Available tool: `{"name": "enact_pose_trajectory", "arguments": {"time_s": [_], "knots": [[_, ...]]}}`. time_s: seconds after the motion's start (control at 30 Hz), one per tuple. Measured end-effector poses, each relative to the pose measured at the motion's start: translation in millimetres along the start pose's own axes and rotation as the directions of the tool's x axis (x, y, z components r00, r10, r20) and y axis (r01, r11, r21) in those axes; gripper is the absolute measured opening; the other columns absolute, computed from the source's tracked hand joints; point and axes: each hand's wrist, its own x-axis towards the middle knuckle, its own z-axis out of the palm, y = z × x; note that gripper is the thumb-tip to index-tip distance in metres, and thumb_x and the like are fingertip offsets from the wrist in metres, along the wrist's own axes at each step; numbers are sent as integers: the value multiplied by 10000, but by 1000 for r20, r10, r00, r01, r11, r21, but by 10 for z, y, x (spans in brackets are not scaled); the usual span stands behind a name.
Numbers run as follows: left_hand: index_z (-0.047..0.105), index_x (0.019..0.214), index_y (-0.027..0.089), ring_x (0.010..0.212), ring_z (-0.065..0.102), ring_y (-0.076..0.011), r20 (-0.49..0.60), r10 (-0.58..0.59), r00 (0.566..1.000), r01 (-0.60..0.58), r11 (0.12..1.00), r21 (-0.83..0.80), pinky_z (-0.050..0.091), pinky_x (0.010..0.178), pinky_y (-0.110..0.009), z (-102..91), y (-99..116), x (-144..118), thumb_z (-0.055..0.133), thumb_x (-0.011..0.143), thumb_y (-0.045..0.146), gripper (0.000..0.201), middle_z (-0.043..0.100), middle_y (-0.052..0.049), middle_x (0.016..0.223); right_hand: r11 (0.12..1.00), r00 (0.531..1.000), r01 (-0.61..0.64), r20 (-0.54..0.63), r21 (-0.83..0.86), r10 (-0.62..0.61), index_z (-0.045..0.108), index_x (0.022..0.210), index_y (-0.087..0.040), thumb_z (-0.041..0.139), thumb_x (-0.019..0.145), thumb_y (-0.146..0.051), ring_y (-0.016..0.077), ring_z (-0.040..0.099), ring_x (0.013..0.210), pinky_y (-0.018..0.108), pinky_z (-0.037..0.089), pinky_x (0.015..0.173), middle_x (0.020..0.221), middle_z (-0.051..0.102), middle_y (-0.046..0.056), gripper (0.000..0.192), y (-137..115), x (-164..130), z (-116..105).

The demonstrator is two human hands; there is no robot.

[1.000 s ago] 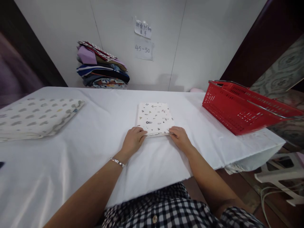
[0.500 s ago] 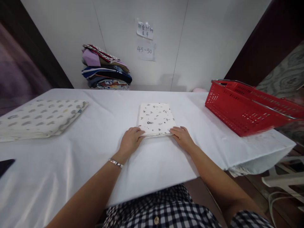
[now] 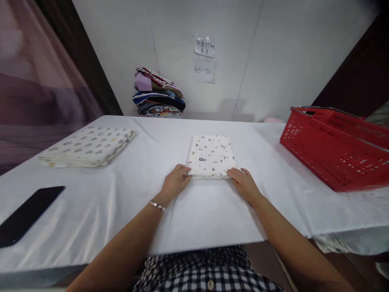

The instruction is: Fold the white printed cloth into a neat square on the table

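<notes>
A long table (image 3: 91, 211) covered with a white cloth fills most of the view; its right end is cut off by the picture's edge, and its near edge is hidden in part by the person's checked shirt (image 3: 200, 271). At the right a red plastic basket (image 3: 334, 150) is seen, cut off at the edge, so that its contents cannot be made out. On the left part of the table a larger folded cloth with a grey spotted pattern (image 3: 88, 146) is laid flat. A dark flat slab, probably a phone (image 3: 27, 215), is laid near the left edge, its near end cut by the frame. Against the back wall a stack of folded coloured fabrics (image 3: 158, 95) is piled, and two paper notes (image 3: 204, 59) are stuck above it; the lower one reads "45-50", while the upper writing is too small to be read.

In the middle of the table a small folded white cloth with tiny printed figures (image 3: 211, 156) is laid flat and square. Its near edge is touched at both corners. The left hand (image 3: 176, 182) is stretched forward with the wrist low, a thin bracelet (image 3: 156, 205) worn on it, and its fingertips are pressed on the near left corner. The right hand (image 3: 244, 183) is held palm down, with fingers at the near right corner. Neither hand is clenched; whether the edge is pinched or merely pressed cannot be told.
</notes>
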Motion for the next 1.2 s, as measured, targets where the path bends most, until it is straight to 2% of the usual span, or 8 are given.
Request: {"name": "enact_pose_trajectory", "arguments": {"time_s": [0.13,0.4,0.6,0.73,0.87,1.0,1.1,1.2], "knots": [[574,1040,260,713,573,-106,-22,-4,1000,4,1000,11,462,673,-240,38,-3,-17,493,775,229,279,564,20,983,1000,1000,1,-21,1,-1,568,1188,-278,374,889,-136,209,507,1186,494,327,999,1203,613,35,384,-10,6,8],[538,784,210,661,520,-121,-151,-52,987,51,999,-14,423,614,-252,-46,-2,78,458,699,112,152,540,21,780,999,999,38,-10,-20,-39,551,1208,-275,355,878,-95,201,512,1180,484,343,996,1232,593,31,424,-96,12,71],[573,801,202,694,550,-135,-120,-94,988,91,995,-29,451,645,-274,-75,-172,70,465,667,82,210,582,9,779,999,999,41,-2,-20,-41,544,1229,-272,353,849,-52,205,505,1188,484,347,1003,1254,574,37,479,-188,7,117],[599,966,208,982,564,-182,-122,40,992,-38,999,20,473,820,-341,-48,-59,119,471,689,80,331,603,-43,1080,1000,1000,25,-3,-8,-25,548,1227,-280,364,818,-24,211,514,1177,501,352,999,1247,579,40,516,-197,31,129],[537,1173,213,1272,377,-246,-63,285,956,-269,944,189,302,1043,-477,97,207,213,476,839,263,344,486,-75,1329,1000,1000,13,-5,-12,-13,543,1231,-283,369,802,-13,208,509,1183,504,343,1005,1248,579,41,536,-208,36,134],[497,1240,211,1290,360,-276,75,364,928,-366,862,351,252,1056,-518,301,249,256,476,855,442,449,456,-105,1367,1000,1000,7,2,19,-7,515,1254,-294,377,805,-29,207,476,1217,500,341,1006,1275,558,41,540,-233,-5,89],[477,1267,208,1297,350,-285,82,386,919,-386,833,396,245,1057,-520,390,162,250,470,853,466,488,441,-116,1379,998,999,-34,42,57,32,510,1253,-291,410,828,-92,221,472,1220,528,307,1022,1269,563,47,480,-292,25,-16],[468,1281,205,1300,341,-294,81,406,910,-402,820,408,245,1056,-524,408,117,242,470,854,453,494,437,-118,1381,995,997,-48,57,91,43,501,1261,-265,431,874,-210,227,432,1254,528,247,1062,1293,542,58,398,-400,217,-142]]}}
